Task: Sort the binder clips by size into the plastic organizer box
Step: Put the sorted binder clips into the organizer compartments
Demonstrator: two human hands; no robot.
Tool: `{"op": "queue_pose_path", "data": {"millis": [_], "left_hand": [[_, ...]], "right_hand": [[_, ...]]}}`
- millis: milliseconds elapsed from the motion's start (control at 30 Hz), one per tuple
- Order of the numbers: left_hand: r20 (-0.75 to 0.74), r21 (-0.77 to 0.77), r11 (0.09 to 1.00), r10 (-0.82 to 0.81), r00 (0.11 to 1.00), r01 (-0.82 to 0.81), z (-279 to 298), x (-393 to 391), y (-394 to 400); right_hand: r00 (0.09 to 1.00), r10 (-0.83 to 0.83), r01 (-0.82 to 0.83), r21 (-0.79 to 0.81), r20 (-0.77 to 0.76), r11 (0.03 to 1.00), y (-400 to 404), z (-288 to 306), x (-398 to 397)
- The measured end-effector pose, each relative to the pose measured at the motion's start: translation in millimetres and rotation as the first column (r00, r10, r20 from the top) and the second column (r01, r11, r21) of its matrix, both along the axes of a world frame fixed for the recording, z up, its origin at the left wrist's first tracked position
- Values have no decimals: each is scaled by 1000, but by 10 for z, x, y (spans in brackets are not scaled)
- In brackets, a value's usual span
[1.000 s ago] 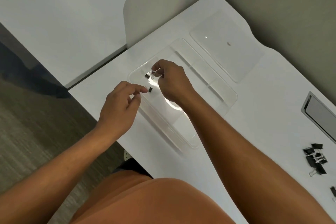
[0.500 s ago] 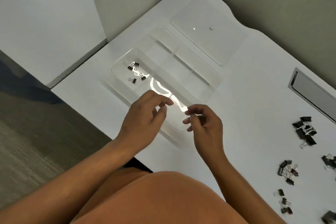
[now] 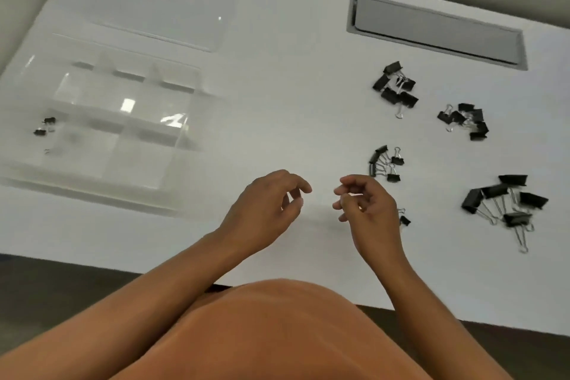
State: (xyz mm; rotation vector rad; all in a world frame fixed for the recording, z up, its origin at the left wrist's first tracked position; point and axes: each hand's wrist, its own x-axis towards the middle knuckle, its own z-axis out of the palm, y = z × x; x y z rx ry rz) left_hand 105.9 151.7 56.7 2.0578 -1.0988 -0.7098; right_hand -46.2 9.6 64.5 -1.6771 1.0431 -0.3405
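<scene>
At six o'clock, both empty: left hand (image 3: 265, 210) and right hand (image 3: 367, 207), fingers loosely curled. Plastic organizer box (image 3: 101, 120) at nine; binder clips (image 3: 385, 163) at three, risking mixed sizes.

Both arms reach forward, side by side. The left hand (image 3: 265, 210) and the right hand (image 3: 368, 210) are close together, not touching. Their fingers are bent a little and hold nothing.

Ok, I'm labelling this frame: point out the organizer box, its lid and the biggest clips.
organizer box (image 3: 185, 102): head view, right wall.
lid (image 3: 172, 9): head view, flat middle.
biggest clips (image 3: 505, 200): head view, pile's middle.
</scene>
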Motion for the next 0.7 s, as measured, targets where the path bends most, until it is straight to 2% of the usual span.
{"op": "queue_pose_path", "data": {"millis": [133,233,333,433,567,700], "left_hand": [[26,86,980,-180,983,177,-218,-480,-535],[104,136,957,-272,957,257,-380,-798,-911],[249,213,945,-298,922,248,-519,-1048,-1236],[319,257,943,-288,903,210,-595,-1094,-1354],[321,268,945,-270,908,186,-588,-1151,-1444],[296,222,968,-178,939,114,-640,-1148,-1396]], "right_hand": [[995,-80,73,-95,-65,993,-485,-143,-627],[983,-66,39,-155,-170,987,-810,-322,-1046],[962,42,-99,-199,-271,975,-1052,-493,-1372],[938,157,-234,-232,-308,944,-1088,-623,-1418],[916,246,-348,-322,-317,880,-1177,-684,-1440],[901,277,-395,-367,-333,843,-1225,-715,-1464]]}}
